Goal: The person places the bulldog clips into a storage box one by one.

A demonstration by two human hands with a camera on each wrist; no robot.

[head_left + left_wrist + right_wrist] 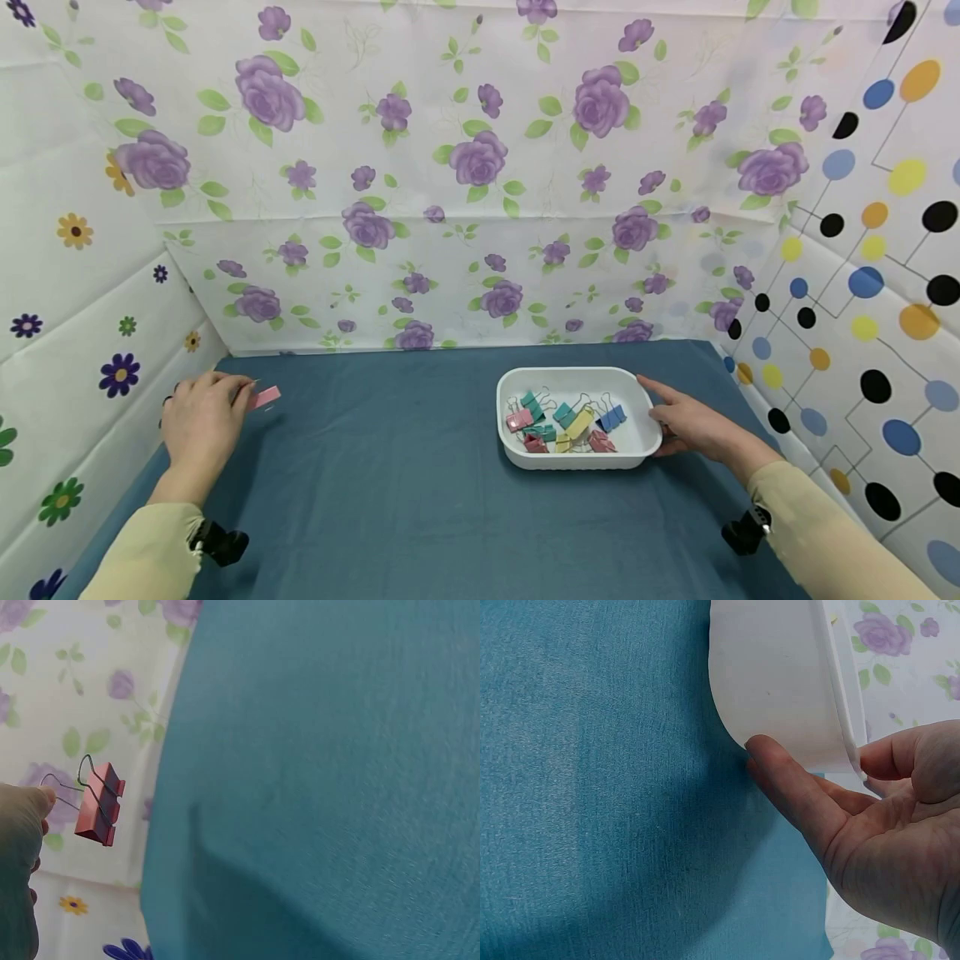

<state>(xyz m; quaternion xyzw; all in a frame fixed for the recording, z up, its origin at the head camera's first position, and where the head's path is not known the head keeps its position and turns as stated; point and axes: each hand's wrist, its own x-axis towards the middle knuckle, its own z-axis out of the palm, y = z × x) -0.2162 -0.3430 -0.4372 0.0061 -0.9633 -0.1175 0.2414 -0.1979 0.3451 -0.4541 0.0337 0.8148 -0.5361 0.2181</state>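
At the far left of the head view, my left hand (204,417) is raised over the blue cloth. Its thumb and fingers pinch a wire handle of a pink binder clip (99,804), whose second handle stands free. My right hand (697,423) grips the right end of a white plastic tray (517,454). In the right wrist view its fingers (787,780) bear on the tray's lower corner and rim. Inside the tray lie several binder clips, among them a blue clip (611,418), a yellow clip (580,423) and a green clip (533,406).
A blue cloth (375,500) covers the tabletop. Behind it hangs a white sheet with purple roses (480,158). Patterned sheets also enclose the sides, one with small flowers (75,232) on the left, one with coloured dots (902,437) on the right.
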